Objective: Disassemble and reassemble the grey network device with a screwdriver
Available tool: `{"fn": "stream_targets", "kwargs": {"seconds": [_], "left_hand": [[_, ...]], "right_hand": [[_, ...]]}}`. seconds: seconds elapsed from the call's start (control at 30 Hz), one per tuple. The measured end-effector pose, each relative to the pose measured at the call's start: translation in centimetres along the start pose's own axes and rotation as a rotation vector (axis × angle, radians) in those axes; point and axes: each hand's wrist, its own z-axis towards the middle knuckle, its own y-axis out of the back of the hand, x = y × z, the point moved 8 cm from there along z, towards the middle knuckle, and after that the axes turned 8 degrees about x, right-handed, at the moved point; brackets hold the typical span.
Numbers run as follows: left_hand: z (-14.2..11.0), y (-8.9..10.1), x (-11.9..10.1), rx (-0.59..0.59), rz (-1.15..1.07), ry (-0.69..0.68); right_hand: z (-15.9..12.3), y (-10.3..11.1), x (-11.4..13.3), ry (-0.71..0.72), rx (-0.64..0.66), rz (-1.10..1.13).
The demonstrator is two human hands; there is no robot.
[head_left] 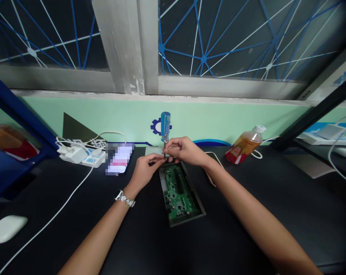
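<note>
The right hand (186, 151) pinches the upright screwdriver (165, 125) by its shaft, at the far end of the board (178, 193) on the desk (141, 240). The left hand's (146, 167) fingers nearly meet beside it; I cannot tell their hold.

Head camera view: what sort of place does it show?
Probably an indoor electronics workspace: a green circuit board in a rectangular grey frame, a transparent blue-handled screwdriver, and a flat black tabletop.
</note>
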Motion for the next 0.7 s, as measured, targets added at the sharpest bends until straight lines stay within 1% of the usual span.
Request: {"fn": "stream_targets", "kwargs": {"seconds": [0.27,0.33,0.4,0.5,0.6,0.7], "left_hand": [[0.7,-1.2,-0.5,-0.014,0.057,-0.052],[0.7,-1.5,-0.5,0.002,0.032,-0.043],[0.6,-1.7,-0.5,0.036,-0.012,-0.029],[0.2,-1.4,-0.5,0.059,-0.028,-0.015],[-0.1,-0.6,-0.2,0.032,-0.014,-0.012],[-0.2,-0.1,0.1,-0.008,0.014,-0.019]], "right_hand": [[0.3,-1.9,0.1,0.005,0.080,-0.043],[0.4,-1.7,-0.2,-0.006,0.047,-0.088],[0.4,-0.9,-0.3,-0.008,-0.021,-0.125],[0.2,0.1,-0.2,0.006,-0.080,-0.103],[0.1,0.4,-0.2,0.007,-0.056,-0.031],[0.0,0.0,-0.1,0.002,-0.004,-0.008]]}}
